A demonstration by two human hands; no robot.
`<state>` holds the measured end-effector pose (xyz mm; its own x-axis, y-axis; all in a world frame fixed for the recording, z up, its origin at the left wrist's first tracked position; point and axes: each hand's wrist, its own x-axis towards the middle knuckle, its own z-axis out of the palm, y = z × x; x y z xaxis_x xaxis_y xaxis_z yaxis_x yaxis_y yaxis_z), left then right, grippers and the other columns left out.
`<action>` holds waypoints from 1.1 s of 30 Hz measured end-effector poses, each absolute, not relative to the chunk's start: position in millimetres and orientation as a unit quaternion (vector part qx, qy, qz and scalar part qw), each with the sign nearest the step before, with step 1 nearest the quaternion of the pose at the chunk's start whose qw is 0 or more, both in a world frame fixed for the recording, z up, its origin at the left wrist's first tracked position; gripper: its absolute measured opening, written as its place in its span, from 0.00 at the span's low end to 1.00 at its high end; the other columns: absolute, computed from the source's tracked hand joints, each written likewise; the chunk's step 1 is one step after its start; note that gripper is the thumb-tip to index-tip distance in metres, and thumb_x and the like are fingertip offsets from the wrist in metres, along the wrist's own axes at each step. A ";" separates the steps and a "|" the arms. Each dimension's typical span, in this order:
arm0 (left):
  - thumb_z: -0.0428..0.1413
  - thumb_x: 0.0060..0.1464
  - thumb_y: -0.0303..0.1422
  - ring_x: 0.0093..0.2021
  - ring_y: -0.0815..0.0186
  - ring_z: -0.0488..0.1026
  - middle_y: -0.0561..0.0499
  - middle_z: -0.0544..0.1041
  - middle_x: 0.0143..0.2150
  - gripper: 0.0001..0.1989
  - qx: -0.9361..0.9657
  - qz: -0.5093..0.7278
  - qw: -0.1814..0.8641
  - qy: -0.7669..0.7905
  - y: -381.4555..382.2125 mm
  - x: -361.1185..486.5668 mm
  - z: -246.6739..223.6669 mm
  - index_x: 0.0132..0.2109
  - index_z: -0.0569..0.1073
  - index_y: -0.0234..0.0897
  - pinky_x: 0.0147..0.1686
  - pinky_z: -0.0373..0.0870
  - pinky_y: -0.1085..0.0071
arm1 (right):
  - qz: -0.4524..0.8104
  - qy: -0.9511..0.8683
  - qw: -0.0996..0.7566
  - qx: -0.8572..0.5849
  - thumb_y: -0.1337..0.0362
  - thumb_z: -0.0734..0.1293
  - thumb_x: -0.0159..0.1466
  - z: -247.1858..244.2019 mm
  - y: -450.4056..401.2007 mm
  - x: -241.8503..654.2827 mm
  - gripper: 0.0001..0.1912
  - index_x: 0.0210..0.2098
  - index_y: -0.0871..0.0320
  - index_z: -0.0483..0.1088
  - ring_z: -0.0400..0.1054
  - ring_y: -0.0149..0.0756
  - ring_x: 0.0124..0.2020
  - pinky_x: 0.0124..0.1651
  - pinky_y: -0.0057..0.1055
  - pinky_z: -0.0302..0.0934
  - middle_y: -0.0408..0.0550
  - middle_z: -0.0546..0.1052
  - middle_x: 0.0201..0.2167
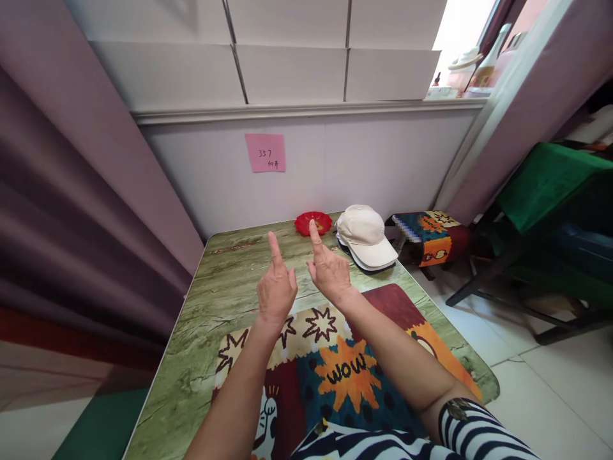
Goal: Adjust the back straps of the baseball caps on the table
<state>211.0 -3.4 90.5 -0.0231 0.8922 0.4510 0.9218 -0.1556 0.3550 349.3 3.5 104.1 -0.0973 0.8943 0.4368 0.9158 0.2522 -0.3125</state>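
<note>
Hands hang apart on my remote feed, the left hand (278, 291) and the right hand (331, 273) each with the forefinger stretched away from the body, the thumb out and the other fingers seemingly folded in; I see nothing pinched or gripped in either. Beyond the right hand, near the far edge of a green wood-grain tabletop (225, 263), sits a shallow red dish with a scalloped rim (302, 223). The right fingertip overlaps it in my view, but I cannot tell from this angle whether they touch. Something yellowish shows inside the dish, too small for me to name. Just beyond the right hand and to its right, a cream-white fabric baseball cap (363, 227) lies on top of a dark cap (355, 260), its brim angled back toward the body. Below both forearms I see a colourful patchwork-print mat (345, 374) lettered "WOW", and ahead of the left hand, up on the wall, a square pink paper note (265, 153). As for progress, I judge that nothing is being moved at this instant: the caps are stacked, the dish stands upright, and neither hand carries anything. Whether the handling is wholly ahead or wholly finished, I cannot settle from this one view.
</note>
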 end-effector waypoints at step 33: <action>0.50 0.64 0.38 0.63 0.50 0.67 0.39 0.72 0.62 0.22 -0.790 -0.279 -0.043 -0.544 -69.5 147.0 -91.7 0.61 0.71 0.36 0.62 0.62 0.46 | -0.043 -0.623 0.191 -0.757 0.60 0.66 0.60 77.4 143.8 513.6 0.42 0.70 0.61 0.48 0.65 0.54 0.56 0.54 0.44 0.58 0.64 0.71 0.56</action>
<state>147.0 -69.5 -91.7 0.2532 0.8838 0.3933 0.8355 -0.4048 0.3716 513.6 143.8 77.4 0.2200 0.9274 0.3026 0.9599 -0.1505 -0.2366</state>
